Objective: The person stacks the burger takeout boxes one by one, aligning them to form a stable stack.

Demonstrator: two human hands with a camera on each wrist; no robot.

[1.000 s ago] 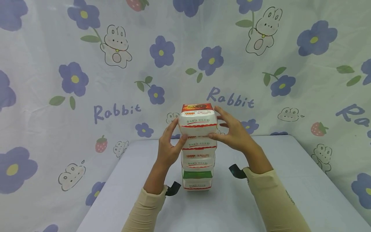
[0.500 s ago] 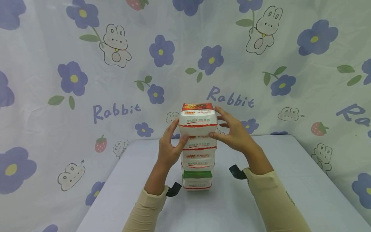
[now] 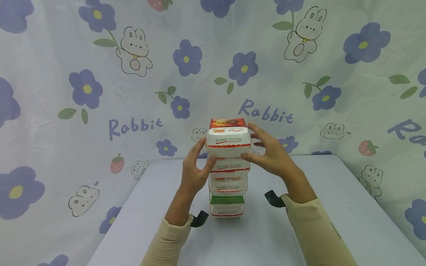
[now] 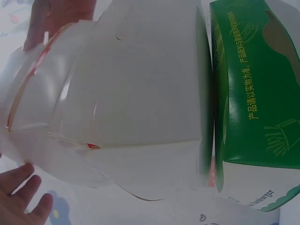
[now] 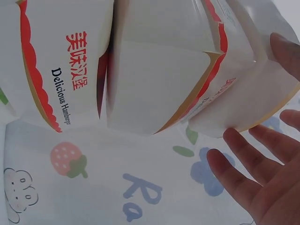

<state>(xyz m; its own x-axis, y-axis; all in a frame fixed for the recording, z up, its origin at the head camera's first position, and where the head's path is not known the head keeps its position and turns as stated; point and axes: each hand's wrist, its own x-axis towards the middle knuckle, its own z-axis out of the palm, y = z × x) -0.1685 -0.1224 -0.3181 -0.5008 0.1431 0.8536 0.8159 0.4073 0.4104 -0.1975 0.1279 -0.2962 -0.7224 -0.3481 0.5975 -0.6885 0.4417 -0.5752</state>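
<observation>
A hamburger box (image 3: 228, 142) with a red printed lid tops an upright stack of white boxes in the head view. My left hand (image 3: 195, 170) is at its left side, thumb by the lower front edge and fingertips along the side. On the other side, my right hand (image 3: 271, 151) has its thumb at the lower front corner. In the right wrist view its fingers (image 5: 255, 161) are spread and fairly straight, with one fingertip at the box's edge. The bottom box has a green lid (image 4: 258, 89), seen large in the left wrist view. The stack's far side is hidden.
The stack stands on a white table (image 3: 299, 229) covered by a smooth cloth. Behind it hangs a curtain (image 3: 213, 81) with rabbits, strawberries and purple flowers. A black wrist camera mount (image 3: 199, 218) sticks out near the left cuff, and another mount (image 3: 274, 198) near the right.
The view shifts slightly. Both hands stay at the top box, and the stack keeps its place.
</observation>
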